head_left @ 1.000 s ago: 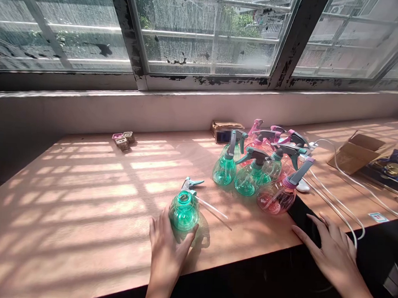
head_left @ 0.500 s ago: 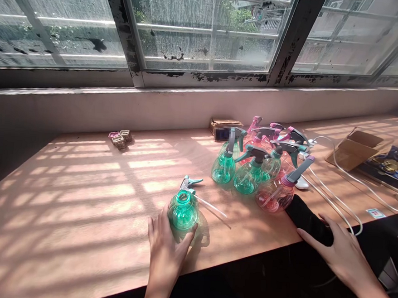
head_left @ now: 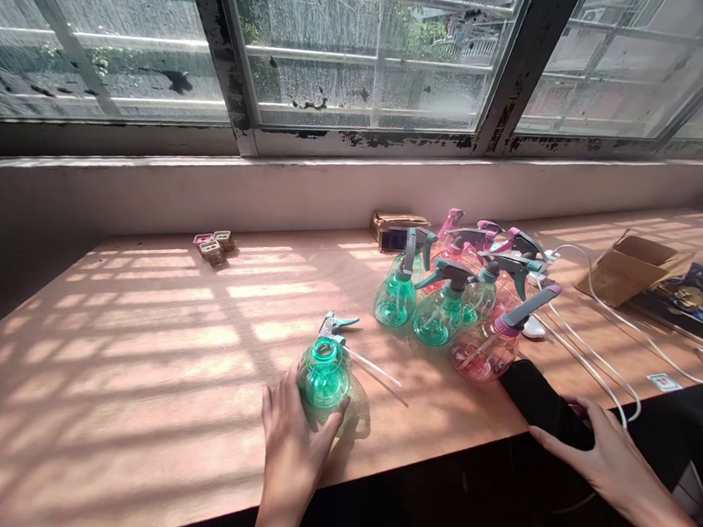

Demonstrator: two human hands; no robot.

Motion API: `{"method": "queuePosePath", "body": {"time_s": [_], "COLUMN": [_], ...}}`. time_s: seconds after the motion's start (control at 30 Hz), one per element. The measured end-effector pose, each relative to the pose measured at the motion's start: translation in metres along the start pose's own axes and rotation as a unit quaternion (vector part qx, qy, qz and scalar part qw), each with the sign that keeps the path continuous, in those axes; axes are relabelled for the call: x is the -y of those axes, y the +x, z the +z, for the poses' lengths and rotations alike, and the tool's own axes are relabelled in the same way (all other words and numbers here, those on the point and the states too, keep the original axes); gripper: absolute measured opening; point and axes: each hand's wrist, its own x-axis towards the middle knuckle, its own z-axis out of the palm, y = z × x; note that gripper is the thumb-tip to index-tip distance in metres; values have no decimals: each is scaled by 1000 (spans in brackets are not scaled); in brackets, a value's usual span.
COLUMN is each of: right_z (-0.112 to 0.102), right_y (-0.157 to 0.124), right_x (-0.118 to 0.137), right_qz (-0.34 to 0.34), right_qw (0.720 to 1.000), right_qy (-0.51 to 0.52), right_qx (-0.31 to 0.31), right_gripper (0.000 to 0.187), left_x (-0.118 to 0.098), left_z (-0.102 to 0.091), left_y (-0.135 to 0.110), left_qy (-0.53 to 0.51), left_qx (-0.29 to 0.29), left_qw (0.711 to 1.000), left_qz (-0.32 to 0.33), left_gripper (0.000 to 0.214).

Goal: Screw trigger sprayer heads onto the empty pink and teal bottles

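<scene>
My left hand (head_left: 295, 424) is wrapped round the body of a green see-through spray bottle (head_left: 324, 378), which stands upright with its neck uncovered. Just behind it lies a loose trigger spray head (head_left: 333, 326), its thin clear tube (head_left: 374, 367) pointing right. At the table's front edge, my right hand (head_left: 600, 449) grips the near end of a flat black phone (head_left: 549, 403) between thumb and fingers. The phone's far end reaches close to the base of a pink spray bottle (head_left: 485, 355); whether they touch I cannot tell.
Several green spray bottles (head_left: 437, 322) and pink ones stand in a cluster behind. A small cardboard box (head_left: 398, 223) sits by the wall, small cases (head_left: 213, 247) at the far left. White cables (head_left: 602, 293) and an open carton (head_left: 634, 267) are on the right.
The phone and my right hand have shifted slightly toward the front edge. The nearest pink bottle appears a little lower in view. My left hand keeps its hold on the green bottle.
</scene>
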Motion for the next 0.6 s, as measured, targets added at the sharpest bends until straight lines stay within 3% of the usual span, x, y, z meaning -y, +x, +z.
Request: {"method": "queuePosePath", "body": {"time_s": [0.43, 0.6], "right_z": [-5, 2], "right_y": [-3, -28], "right_x": [7, 0], "right_qz": [-3, -58], "right_qw": [999, 997], "right_qy": [1, -27], "right_qx": [34, -38], "right_gripper": [63, 70], "left_x": [1, 0], "left_z": [0, 0], "left_y": [-1, 0], "left_qy": [7, 0], "left_qx": [-3, 9], "left_qw": [1000, 1000], "left_qz": [6, 1], "left_gripper": [74, 73]}}
